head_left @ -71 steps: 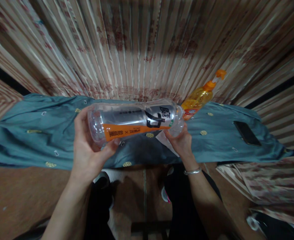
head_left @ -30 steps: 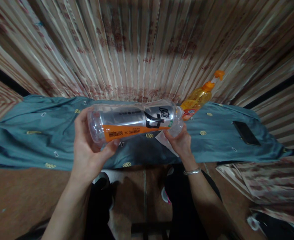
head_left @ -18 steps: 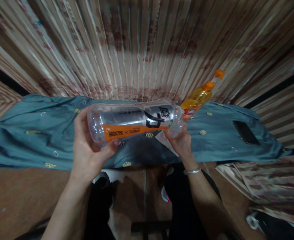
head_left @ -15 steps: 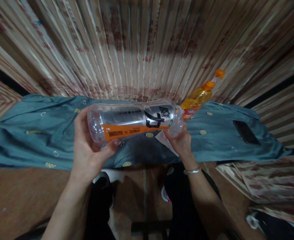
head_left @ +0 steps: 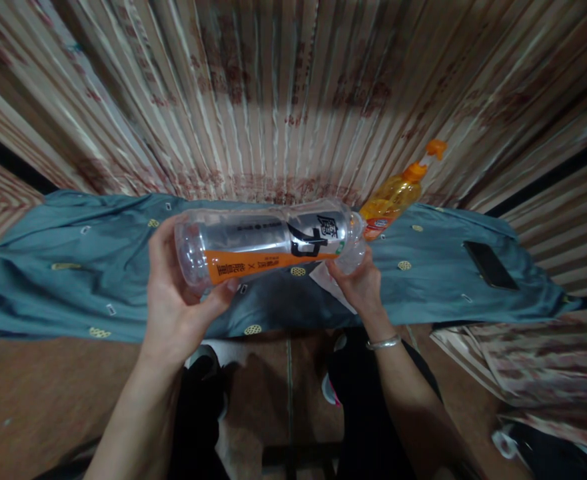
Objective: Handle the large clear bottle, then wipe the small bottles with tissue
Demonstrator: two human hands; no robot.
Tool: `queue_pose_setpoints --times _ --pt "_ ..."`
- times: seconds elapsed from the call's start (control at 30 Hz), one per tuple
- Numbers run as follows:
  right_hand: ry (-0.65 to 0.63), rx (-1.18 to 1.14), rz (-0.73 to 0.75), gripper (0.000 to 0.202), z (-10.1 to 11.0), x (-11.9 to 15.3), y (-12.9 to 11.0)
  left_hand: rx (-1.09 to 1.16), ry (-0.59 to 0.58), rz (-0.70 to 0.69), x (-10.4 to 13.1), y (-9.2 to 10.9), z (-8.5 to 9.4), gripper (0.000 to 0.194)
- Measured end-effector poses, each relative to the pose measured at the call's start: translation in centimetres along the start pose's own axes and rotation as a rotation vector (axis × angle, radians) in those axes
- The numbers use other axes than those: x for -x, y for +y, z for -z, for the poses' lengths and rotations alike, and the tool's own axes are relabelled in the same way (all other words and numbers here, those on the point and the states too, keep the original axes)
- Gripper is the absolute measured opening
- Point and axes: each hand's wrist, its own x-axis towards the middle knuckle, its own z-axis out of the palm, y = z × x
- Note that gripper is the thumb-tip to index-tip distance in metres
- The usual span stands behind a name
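A clear plastic drink bottle with a silver and orange label lies sideways in the air above the cloth. Its base, at the left, is gripped by my left hand, the thumb along the front and the fingers mostly hidden behind. At the neck end, my right hand is closed around the bottle; some of its fingers are out of sight. Just past that hand stands a pump bottle with orange liquid and an orange pump head. Partly below my right hand, a white sheet, perhaps paper, rests on the cloth.
A teal cloth with small yellow prints covers the long narrow table. A dark phone lies on it at the right. Pleated patterned curtains hang directly behind. My legs are under the near edge, above a brown tiled floor.
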Motion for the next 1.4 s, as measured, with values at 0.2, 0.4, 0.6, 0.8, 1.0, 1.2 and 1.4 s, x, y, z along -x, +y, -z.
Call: queue_pose_setpoints --times 0.2,0.4,0.6,0.8,1.0,1.2,1.4 --pt "-0.005 -0.012 -0.020 0.078 -0.05 0.02 0.02 0.032 -0.014 0.023 -0.04 -0.02 -0.02 0.087" --pt "0.002 -0.006 -0.019 0.078 -0.02 0.09 -0.01 0.023 -0.011 0.018 0.14 -0.07 0.12 0.088" --pt "0.006 -0.006 -0.012 0.079 -0.04 0.06 -0.01 0.021 -0.007 0.010 0.05 -0.03 -0.03 0.087" --pt "0.015 0.003 0.025 0.077 -0.16 0.06 0.23 0.028 -0.008 0.025 0.14 0.00 0.01 0.086" --pt "0.029 0.005 0.020 0.078 -0.26 0.04 0.33 0.023 -0.018 0.029 0.09 -0.02 0.18 0.087" --pt "0.008 -0.001 0.010 0.078 -0.17 0.01 0.30 -0.013 -0.023 0.003 0.12 -0.09 0.17 0.086" --pt "-0.002 -0.011 0.005 0.077 -0.09 0.00 0.20 -0.026 -0.024 0.003 0.09 -0.04 0.08 0.087"
